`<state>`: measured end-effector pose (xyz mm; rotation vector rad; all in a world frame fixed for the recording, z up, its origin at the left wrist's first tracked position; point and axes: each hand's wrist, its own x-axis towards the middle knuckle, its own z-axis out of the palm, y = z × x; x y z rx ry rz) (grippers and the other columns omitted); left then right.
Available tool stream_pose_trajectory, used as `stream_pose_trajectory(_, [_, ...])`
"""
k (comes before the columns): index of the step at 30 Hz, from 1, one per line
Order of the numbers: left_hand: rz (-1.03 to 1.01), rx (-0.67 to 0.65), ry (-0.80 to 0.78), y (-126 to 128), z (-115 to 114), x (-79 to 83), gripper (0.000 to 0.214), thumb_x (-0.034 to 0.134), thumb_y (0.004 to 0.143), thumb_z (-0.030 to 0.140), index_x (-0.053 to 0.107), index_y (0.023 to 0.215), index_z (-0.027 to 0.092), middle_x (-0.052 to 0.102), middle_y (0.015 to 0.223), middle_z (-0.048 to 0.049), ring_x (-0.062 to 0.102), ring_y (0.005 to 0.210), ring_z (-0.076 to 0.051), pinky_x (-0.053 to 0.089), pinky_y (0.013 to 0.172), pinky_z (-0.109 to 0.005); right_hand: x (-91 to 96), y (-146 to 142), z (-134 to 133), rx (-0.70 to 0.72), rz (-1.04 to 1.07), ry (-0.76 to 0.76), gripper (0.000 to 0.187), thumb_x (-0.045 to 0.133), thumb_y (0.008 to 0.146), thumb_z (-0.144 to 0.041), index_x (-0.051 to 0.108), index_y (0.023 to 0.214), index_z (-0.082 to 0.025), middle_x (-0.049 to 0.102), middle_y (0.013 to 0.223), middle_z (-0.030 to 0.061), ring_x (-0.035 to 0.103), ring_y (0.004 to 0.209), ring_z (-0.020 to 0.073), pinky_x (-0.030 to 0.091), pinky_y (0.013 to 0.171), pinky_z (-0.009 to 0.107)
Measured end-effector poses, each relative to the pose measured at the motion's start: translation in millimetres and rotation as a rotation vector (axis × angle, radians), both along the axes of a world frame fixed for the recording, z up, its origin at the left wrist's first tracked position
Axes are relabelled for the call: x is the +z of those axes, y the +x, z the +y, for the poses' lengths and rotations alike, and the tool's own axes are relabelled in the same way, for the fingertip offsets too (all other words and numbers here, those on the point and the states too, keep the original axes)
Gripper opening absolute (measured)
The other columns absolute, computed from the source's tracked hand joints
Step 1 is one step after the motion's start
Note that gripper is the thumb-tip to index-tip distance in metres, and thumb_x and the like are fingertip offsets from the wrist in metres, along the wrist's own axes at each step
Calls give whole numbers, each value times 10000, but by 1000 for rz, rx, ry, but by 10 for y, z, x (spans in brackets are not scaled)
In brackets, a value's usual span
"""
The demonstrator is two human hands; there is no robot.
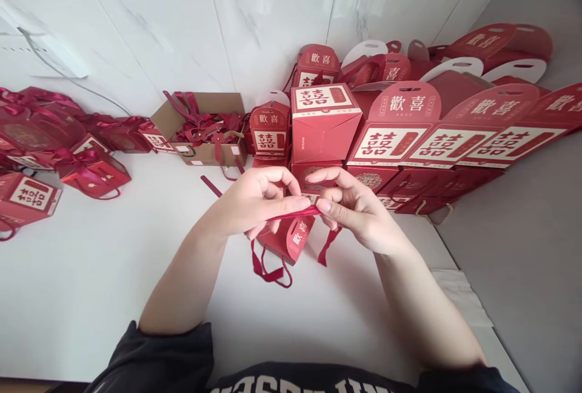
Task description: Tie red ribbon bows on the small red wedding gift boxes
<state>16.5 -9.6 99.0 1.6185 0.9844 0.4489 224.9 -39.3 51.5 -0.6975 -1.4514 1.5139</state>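
A dark red ribbon (297, 213) runs between my two hands above the middle of the table. My left hand (268, 199) pinches it between thumb and fingers. On the other side my right hand (352, 205) grips it with thumb and fingertips, and a loose end dangles below that hand. Just under the hands lies a red gift box (297, 238) with a twisted cord handle, partly hidden by my left hand. Another piece of ribbon hangs beside that handle.
An open cardboard box (191, 155) full of red ribbons and tags stands at the back. Red gift boxes (325, 129) are stacked along the wall to the right. Boxes with ribbon bows (93, 171) crowd the left. The white table (154, 247) lies beneath.
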Motion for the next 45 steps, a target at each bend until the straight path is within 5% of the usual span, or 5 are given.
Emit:
stream_pose_trajectory(13, [38,-228,-234,-57,344,-217,341,664,817,452,680,928,130,520,362,51,301,194,-24,156,232,-123,8,148,84,-266,-367,155,319,503,936,-477,572,1107,-218,527,716,-17,524,662,130,438,637,259])
stream_pose_trajectory(22, [109,-251,-259,35,304,-241,338,734,756,432,673,878,124,584,402,28,354,211,-30,192,229,-112,-142,49,201,107,70,-164,285,678,844,-359,562,1050,-199,439,622,-80,340,468,47,306,447,177])
stream_pose_trajectory(27, [105,-220,-239,60,289,-266,326,741,753,419,687,878,123,574,403,37,354,209,-31,221,218,-120,-183,2,199,122,11,-192,289,664,851,-383,534,1027,-195,566,732,-34,491,556,70,399,491,185])
stream_pose_trajectory(35, [-2,-201,-206,40,287,-252,316,756,735,417,619,750,132,589,399,30,370,198,-41,215,213,-120,-212,39,235,61,79,-69,296,722,803,-304,530,1010,-215,437,598,-101,305,418,40,254,374,170])
stream_pose_trajectory(45, [-118,-178,-213,-282,274,-109,285,781,694,352,584,612,162,535,326,21,329,185,-41,138,230,-127,38,429,152,-120,-194,167,222,694,828,-271,481,819,-208,459,679,-51,437,581,89,366,536,218])
